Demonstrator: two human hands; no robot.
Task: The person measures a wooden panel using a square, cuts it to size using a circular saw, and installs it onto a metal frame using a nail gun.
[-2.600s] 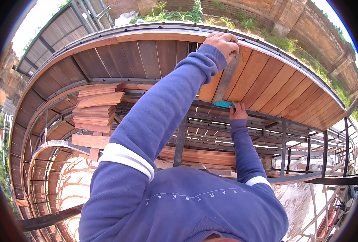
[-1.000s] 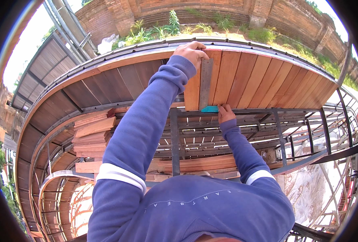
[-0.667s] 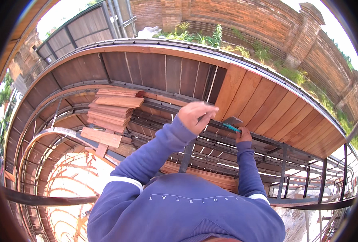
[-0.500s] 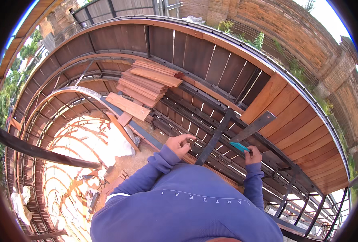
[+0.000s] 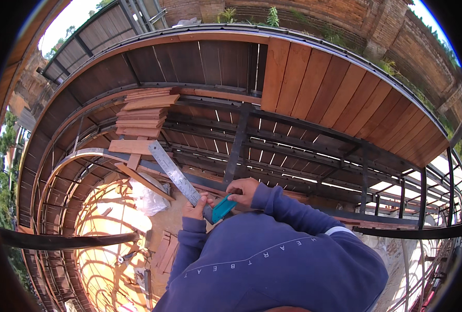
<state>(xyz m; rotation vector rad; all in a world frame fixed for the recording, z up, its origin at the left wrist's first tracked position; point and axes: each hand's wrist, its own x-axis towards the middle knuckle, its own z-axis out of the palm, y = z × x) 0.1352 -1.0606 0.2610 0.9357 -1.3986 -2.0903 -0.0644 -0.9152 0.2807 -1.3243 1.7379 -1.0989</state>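
Note:
A try square is held low in front of my body, its steel blade pointing up and left, its teal stock at the lower end. My left hand grips the lower part of the blade. My right hand is closed on the stock, to the right of the left one. Beyond, at the upper right, a panel of reddish wooden boards is fixed along the curved metal frame. A stack of loose planks rests on the frame to the left.
Curved tiers with dark boards sweep round to the left. A dark rail crosses at lower left above a sunlit floor with tools and a white plastic bundle. A brick wall and weeds lie beyond the outer edge.
Both hands have come down from the board panel toward my body. The square has left the panel and swung to point up-left, with my left hand now gripping its blade.

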